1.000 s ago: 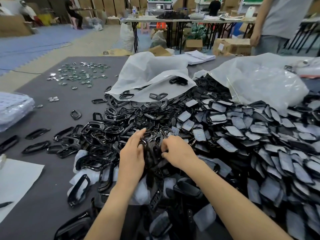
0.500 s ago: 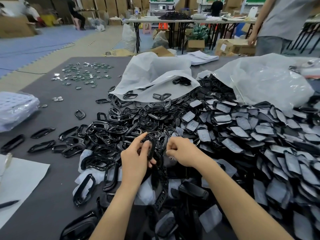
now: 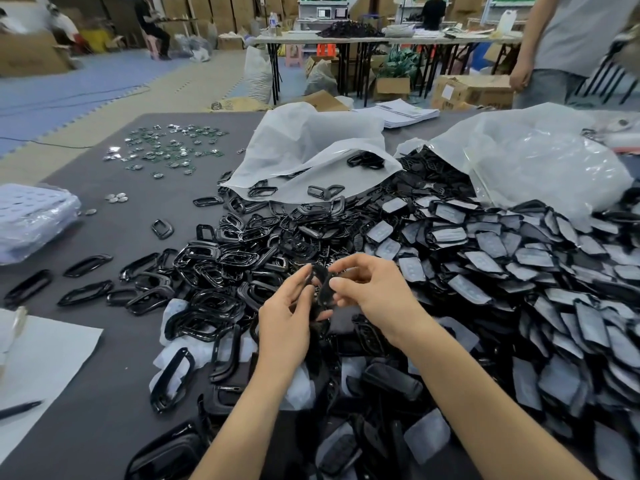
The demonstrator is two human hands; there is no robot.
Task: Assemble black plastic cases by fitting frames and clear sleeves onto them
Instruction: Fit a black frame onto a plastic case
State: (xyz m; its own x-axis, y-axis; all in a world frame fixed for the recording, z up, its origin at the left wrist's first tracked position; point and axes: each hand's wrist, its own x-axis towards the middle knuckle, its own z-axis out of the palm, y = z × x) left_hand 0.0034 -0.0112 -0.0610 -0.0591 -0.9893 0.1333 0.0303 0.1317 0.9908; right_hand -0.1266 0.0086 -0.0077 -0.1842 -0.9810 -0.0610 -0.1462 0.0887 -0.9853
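Both hands hold one black plastic case [image 3: 322,289] up above the heap at the table's middle. My left hand [image 3: 285,318] grips its lower left side, thumb toward the case. My right hand [image 3: 372,289] pinches its upper right edge with curled fingers. A pile of glossy black frames [image 3: 221,258] spreads to the left of the hands. A larger heap of black cases in clear sleeves [image 3: 519,271] covers the right side. The details of the held piece are blurred.
Two white plastic bags [image 3: 311,147] lie open behind the piles. Small round metal parts [image 3: 169,147] are scattered at the far left. A wrapped bundle [image 3: 31,216] sits at the left edge, white paper [image 3: 41,355] and a pen [image 3: 20,408] near me. A person [image 3: 568,46] stands beyond the table.
Both hands have lifted out of the pile, raising the black case clear of the heap and turning it between the fingers.
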